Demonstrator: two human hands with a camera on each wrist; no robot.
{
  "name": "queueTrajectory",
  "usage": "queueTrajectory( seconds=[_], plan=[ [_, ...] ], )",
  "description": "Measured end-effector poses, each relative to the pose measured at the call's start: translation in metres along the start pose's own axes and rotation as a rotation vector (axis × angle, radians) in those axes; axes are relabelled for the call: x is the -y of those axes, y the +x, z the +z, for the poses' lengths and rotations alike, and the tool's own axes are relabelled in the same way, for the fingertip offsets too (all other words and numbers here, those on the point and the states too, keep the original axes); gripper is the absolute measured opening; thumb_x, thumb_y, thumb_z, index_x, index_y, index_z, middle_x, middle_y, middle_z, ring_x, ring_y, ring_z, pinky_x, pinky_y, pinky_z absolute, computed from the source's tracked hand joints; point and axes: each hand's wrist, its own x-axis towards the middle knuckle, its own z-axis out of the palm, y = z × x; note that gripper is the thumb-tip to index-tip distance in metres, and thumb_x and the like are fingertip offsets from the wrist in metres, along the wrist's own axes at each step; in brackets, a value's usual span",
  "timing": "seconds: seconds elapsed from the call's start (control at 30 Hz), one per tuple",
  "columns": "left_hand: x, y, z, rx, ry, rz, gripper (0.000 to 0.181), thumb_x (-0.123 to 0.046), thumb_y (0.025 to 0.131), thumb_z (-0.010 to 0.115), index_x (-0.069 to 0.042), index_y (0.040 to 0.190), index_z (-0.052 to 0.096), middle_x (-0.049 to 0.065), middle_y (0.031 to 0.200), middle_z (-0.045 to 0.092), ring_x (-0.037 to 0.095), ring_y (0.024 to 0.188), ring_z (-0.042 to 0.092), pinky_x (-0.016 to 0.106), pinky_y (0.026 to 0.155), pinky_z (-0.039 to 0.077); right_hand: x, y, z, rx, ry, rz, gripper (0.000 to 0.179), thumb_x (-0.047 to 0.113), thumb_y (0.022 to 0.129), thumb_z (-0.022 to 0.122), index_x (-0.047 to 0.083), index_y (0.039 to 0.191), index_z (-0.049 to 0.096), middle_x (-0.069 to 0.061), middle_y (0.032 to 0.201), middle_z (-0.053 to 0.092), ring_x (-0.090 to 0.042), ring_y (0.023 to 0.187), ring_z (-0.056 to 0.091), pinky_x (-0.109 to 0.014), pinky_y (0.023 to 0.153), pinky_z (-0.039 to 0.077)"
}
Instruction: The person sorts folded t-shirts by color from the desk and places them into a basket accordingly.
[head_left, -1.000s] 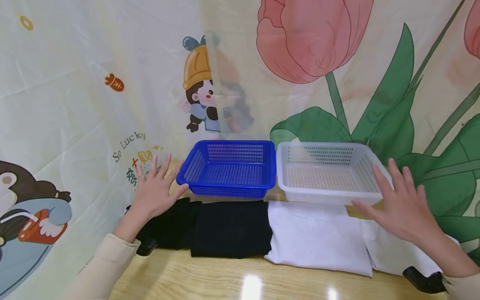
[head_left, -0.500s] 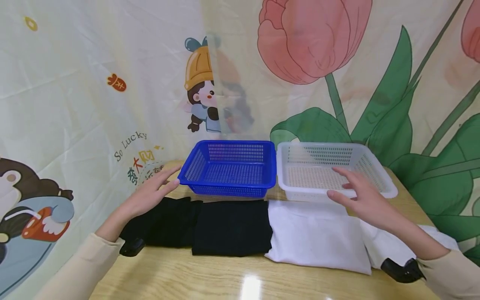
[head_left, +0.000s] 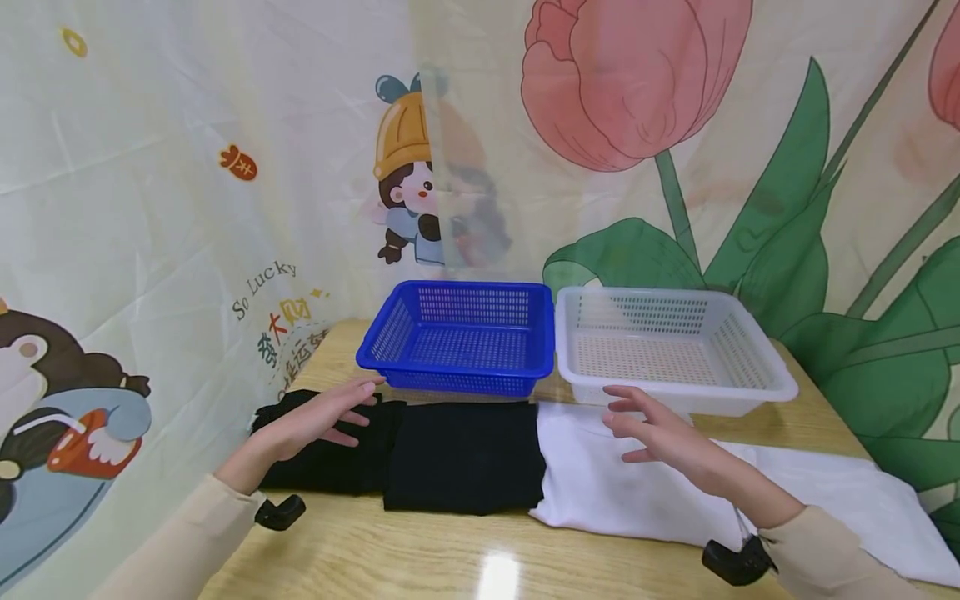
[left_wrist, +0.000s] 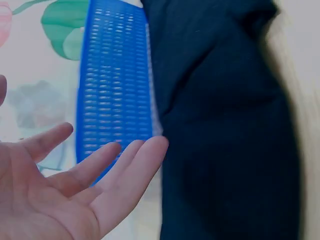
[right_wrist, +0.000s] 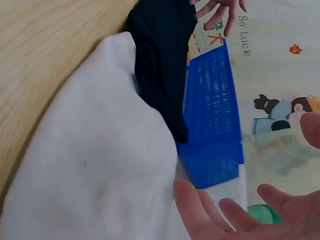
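Observation:
My left hand [head_left: 313, 422] hovers over a folded black cloth [head_left: 330, 462] at the left, its fingers relaxed and holding nothing. A second folded black cloth [head_left: 465, 458] lies beside it. Above a folded white cloth [head_left: 592, 483] hangs my right hand [head_left: 660, 433], fingers loosely spread with nothing in them. Another white cloth [head_left: 847, 492] lies farther right, partly hidden by the right forearm. In the left wrist view, the fingertips [left_wrist: 159, 145] overlap the edge between black cloth and blue basket. The right wrist view has the right hand's fingers [right_wrist: 187, 197] beside the white cloth.
Behind the row of cloths stand a blue perforated basket [head_left: 457, 379] and a white perforated basket [head_left: 675, 396], side by side. They rest on a wooden table [head_left: 390, 550]. Printed curtains [head_left: 300, 125] hang behind and at the left.
My right hand has come left and down from beside the white basket to above the white cloth. My left hand has lowered from the blue basket's side to over the black cloth.

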Motion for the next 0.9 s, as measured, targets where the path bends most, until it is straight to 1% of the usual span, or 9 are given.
queueTrajectory(
  seconds=[0.07, 0.2, 0.27, 0.37, 0.47, 0.63, 0.77, 0.87, 0.9],
  plan=[
    [0.004, 0.004, 0.004, 0.01, -0.036, -0.026, 0.077, -0.06, 0.111, 0.041, -0.016, 0.171, 0.022, 0.029, 0.167, 0.03, 0.05, 0.142, 0.046, 0.051, 0.098, 0.059, -0.003, 0.005, 0.007, 0.026, 0.077, 0.02, 0.077, 0.041, 0.108, 0.06, 0.007, 0.166, 0.024, -0.03, 0.163, 0.032, -0.051, 0.14, 0.048, -0.052, 0.099, 0.059],
    [0.013, 0.013, 0.011, 0.038, -0.09, -0.065, 0.077, -0.061, 0.11, 0.042, -0.015, 0.17, 0.024, 0.03, 0.164, 0.034, 0.046, 0.136, 0.054, 0.051, 0.096, 0.06, -0.007, 0.014, 0.02, 0.058, 0.209, 0.07, 0.076, 0.04, 0.108, 0.059, 0.006, 0.166, 0.022, -0.03, 0.164, 0.031, -0.049, 0.137, 0.053, -0.052, 0.098, 0.059],
    [0.017, 0.018, 0.013, 0.053, -0.106, -0.079, 0.077, -0.062, 0.11, 0.043, -0.016, 0.169, 0.026, 0.03, 0.162, 0.036, 0.044, 0.133, 0.056, 0.051, 0.095, 0.06, -0.008, 0.019, 0.027, 0.069, 0.267, 0.095, 0.077, 0.04, 0.108, 0.059, 0.006, 0.166, 0.021, -0.031, 0.164, 0.03, -0.048, 0.134, 0.056, -0.051, 0.097, 0.06],
    [0.022, 0.022, 0.015, 0.064, -0.111, -0.099, 0.078, -0.063, 0.109, 0.045, -0.014, 0.168, 0.03, 0.03, 0.158, 0.042, 0.041, 0.129, 0.059, 0.051, 0.095, 0.061, -0.009, 0.028, 0.038, 0.079, 0.332, 0.128, 0.077, 0.04, 0.108, 0.059, 0.005, 0.165, 0.022, -0.032, 0.163, 0.032, -0.046, 0.129, 0.06, -0.051, 0.095, 0.061],
    [0.025, 0.025, 0.016, 0.051, -0.115, -0.124, 0.079, -0.065, 0.107, 0.046, -0.014, 0.166, 0.034, 0.029, 0.152, 0.048, 0.038, 0.123, 0.062, 0.05, 0.094, 0.061, -0.01, 0.036, 0.048, 0.105, 0.371, 0.135, 0.077, 0.041, 0.109, 0.057, 0.003, 0.165, 0.021, -0.034, 0.16, 0.034, -0.045, 0.126, 0.063, -0.053, 0.095, 0.061],
    [0.026, 0.031, 0.018, 0.04, -0.148, -0.149, 0.08, -0.066, 0.106, 0.047, -0.012, 0.165, 0.036, 0.026, 0.146, 0.053, 0.036, 0.118, 0.064, 0.048, 0.094, 0.061, -0.01, 0.045, 0.063, 0.138, 0.417, 0.157, 0.073, 0.037, 0.109, 0.056, 0.002, 0.163, 0.022, -0.035, 0.159, 0.036, -0.047, 0.125, 0.063, -0.057, 0.097, 0.059],
    [0.022, 0.036, 0.021, 0.055, -0.141, -0.145, 0.081, -0.065, 0.108, 0.044, -0.009, 0.165, 0.033, 0.028, 0.144, 0.054, 0.037, 0.118, 0.065, 0.048, 0.095, 0.06, -0.01, 0.052, 0.071, 0.145, 0.447, 0.168, 0.07, 0.035, 0.109, 0.056, 0.003, 0.161, 0.023, -0.036, 0.16, 0.034, -0.051, 0.13, 0.058, -0.061, 0.097, 0.058],
    [0.019, 0.038, 0.023, 0.058, -0.113, -0.158, 0.082, -0.064, 0.109, 0.044, -0.007, 0.166, 0.03, 0.029, 0.144, 0.054, 0.036, 0.118, 0.066, 0.049, 0.096, 0.06, -0.011, 0.054, 0.076, 0.156, 0.459, 0.169, 0.07, 0.034, 0.109, 0.056, 0.003, 0.162, 0.022, -0.037, 0.162, 0.029, -0.055, 0.134, 0.052, -0.063, 0.096, 0.057],
    [0.018, 0.039, 0.024, 0.049, -0.111, -0.17, 0.082, -0.063, 0.109, 0.045, -0.007, 0.166, 0.03, 0.029, 0.144, 0.055, 0.036, 0.118, 0.067, 0.049, 0.096, 0.06, -0.012, 0.055, 0.077, 0.159, 0.462, 0.17, 0.07, 0.034, 0.109, 0.057, 0.003, 0.162, 0.022, -0.037, 0.163, 0.028, -0.056, 0.136, 0.051, -0.064, 0.096, 0.057]
  ],
)
